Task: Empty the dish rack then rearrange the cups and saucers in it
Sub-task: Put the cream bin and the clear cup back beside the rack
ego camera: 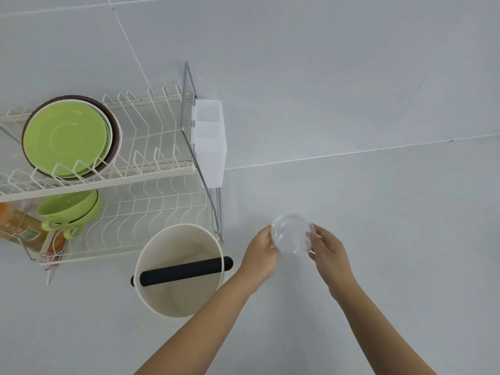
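A clear glass saucer (290,234) is held just above the white counter, right of the dish rack. My left hand (261,255) grips its left rim and my right hand (328,253) grips its right rim. The cream wire dish rack (151,171) stands at the left with two tiers. On its upper tier green saucers (65,139) lean upright against a brown plate (115,125). On the lower tier lie two stacked green cups (69,209), tilted with handles toward me.
A cream bucket with a black bar across its mouth (181,272) stands in front of the rack, close to my left forearm. A white plastic cutlery holder (209,139) hangs on the rack's right end. An orange packet (19,226) lies at the far left.
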